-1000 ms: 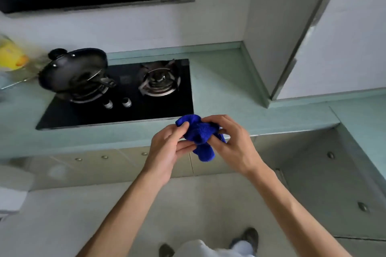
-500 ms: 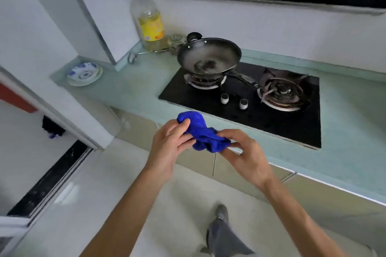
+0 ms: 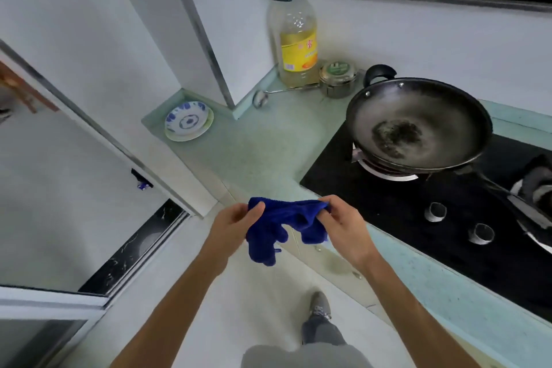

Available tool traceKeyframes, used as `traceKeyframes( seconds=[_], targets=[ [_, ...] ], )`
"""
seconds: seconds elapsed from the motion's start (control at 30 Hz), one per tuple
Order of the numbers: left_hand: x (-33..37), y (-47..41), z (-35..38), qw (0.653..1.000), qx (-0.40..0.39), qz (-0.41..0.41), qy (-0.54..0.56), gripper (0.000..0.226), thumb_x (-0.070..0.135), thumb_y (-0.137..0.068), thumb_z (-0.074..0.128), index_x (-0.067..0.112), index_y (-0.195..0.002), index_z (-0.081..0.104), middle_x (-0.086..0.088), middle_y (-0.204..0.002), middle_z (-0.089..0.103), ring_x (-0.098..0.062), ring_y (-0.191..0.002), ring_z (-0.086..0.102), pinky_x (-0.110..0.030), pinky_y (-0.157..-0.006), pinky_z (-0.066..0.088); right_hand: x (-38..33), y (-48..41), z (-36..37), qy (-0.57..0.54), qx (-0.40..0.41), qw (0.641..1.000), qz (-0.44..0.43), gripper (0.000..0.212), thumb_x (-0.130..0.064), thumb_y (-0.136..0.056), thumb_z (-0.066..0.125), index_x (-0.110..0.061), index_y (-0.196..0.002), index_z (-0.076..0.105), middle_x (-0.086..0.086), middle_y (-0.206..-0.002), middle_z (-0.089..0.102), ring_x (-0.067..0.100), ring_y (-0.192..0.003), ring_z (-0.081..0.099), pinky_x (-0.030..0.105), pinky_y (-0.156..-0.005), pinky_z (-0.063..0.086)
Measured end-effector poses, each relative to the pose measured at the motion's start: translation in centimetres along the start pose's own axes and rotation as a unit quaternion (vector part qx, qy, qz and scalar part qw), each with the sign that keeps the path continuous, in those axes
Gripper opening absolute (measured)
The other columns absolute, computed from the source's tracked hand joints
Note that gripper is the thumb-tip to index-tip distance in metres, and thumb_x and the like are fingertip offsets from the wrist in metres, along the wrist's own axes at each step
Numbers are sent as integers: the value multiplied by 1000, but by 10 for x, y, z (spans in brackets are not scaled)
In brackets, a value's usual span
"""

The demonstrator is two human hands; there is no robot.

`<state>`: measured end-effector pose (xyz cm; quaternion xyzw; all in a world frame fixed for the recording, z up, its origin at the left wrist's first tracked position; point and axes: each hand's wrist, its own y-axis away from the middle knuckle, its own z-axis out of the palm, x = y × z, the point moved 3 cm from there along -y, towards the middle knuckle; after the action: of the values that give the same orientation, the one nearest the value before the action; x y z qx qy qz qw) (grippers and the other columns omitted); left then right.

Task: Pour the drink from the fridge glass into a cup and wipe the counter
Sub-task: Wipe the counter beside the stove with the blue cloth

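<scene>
I hold a blue cloth (image 3: 282, 225) stretched between both hands, in the air just in front of the pale green counter (image 3: 263, 152). My left hand (image 3: 231, 228) pinches its left end and my right hand (image 3: 343, 227) pinches its right end. The middle of the cloth sags and two folds hang down. No glass or cup is in view.
A black wok (image 3: 418, 122) sits on the black gas hob (image 3: 433, 218), right of the hands. An oil bottle (image 3: 294, 36), a small tin (image 3: 337, 78) and a ladle (image 3: 268, 94) stand at the back. A blue-patterned bowl (image 3: 188, 119) sits at the counter's far left corner. A sliding door frame (image 3: 98, 134) is on the left.
My view has swung left along the counter, bringing the bottle and bowl into sight. My hands have drawn apart, spreading the bunched cloth out between them.
</scene>
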<state>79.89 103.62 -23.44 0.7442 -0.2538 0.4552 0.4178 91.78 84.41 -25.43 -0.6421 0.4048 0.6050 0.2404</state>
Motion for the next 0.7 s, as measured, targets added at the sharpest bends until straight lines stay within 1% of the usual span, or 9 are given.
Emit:
traceKeyframes(
  seconds=[0.07, 0.13, 0.2, 0.23, 0.37, 0.43, 0.57, 0.63, 0.7],
  targets=[
    [2, -31, -19, 999, 24, -12, -39, 53, 53, -76, 74, 3, -92, 70, -22, -84, 67, -26, -72, 62, -37, -63, 52, 5, -39, 9, 5, 12, 1000, 25, 16, -4, -96, 50, -13, -96, 64, -3, -82, 67, -1, -67, 59, 11, -60, 48],
    [4, -61, -38, 995, 46, -21, -90, 33, 41, -82, 76, 9, -85, 73, -10, -72, 66, -19, -67, 61, -25, -55, 47, 14, -73, 18, 8, 25, 997, 71, 19, -6, -96, 48, -11, -100, 65, 2, -89, 67, 5, -74, 60, 12, -59, 47],
    [8, -88, -54, 988, 51, -17, -145, 18, 37, -85, 75, 19, -80, 76, 3, -71, 70, -15, -69, 65, -22, -59, 47, 24, -100, 28, 3, 34, 993, 116, 21, -7, -96, 47, -12, -102, 66, 3, -93, 68, 13, -81, 60, 17, -63, 47],
    [11, -102, -60, 983, 46, -10, -176, 16, 38, -85, 75, 24, -79, 76, 5, -72, 72, -13, -71, 66, -22, -62, 48, 29, -113, 33, 2, 36, 991, 129, 21, -7, -95, 46, -13, -101, 66, 3, -93, 68, 14, -81, 60, 20, -64, 48],
    [23, -163, -79, 961, 23, 38, -274, 20, 44, -86, 73, 33, -70, 71, 10, -67, 70, -7, -67, 62, -18, -63, 42, 36, -159, 51, 25, 45, 987, 154, 21, -7, -94, 46, -13, -99, 65, 5, -90, 67, 15, -78, 57, 27, -66, 47],
    [28, -199, -83, 949, 0, 58, -310, 22, 45, -89, 69, 29, -73, 72, 8, -71, 71, -10, -70, 63, -19, -62, 43, 38, -182, 59, 45, 60, 985, 156, 22, -6, -93, 45, -13, -99, 65, 3, -88, 65, 13, -76, 57, 25, -65, 46],
    [22, -279, -84, 930, -51, 84, -355, 31, 46, -89, 67, 18, -76, 68, -3, -71, 68, -22, -72, 64, -32, -63, 46, 49, -223, 74, 89, 116, 974, 172, 27, -6, -92, 43, -16, -104, 65, 1, -92, 68, 14, -78, 60, 17, -57, 43],
    [16, -318, -81, 925, -54, 125, -354, 25, 38, -88, 71, 13, -81, 69, -7, -73, 68, -26, -73, 63, -40, -69, 51, 51, -233, 85, 91, 154, 963, 203, 32, -7, -93, 42, -17, -116, 61, 4, -109, 69, 14, -88, 63, 16, -66, 47],
    [14, -344, -79, 906, -44, 195, -373, 20, 24, -88, 73, 10, -103, 71, -8, -93, 70, -28, -89, 64, -44, -83, 54, 48, -232, 99, 133, 235, 940, 209, 35, -5, -95, 45, -15, -128, 54, 4, -128, 59, 20, -110, 59, 23, -88, 48]
  ],
)
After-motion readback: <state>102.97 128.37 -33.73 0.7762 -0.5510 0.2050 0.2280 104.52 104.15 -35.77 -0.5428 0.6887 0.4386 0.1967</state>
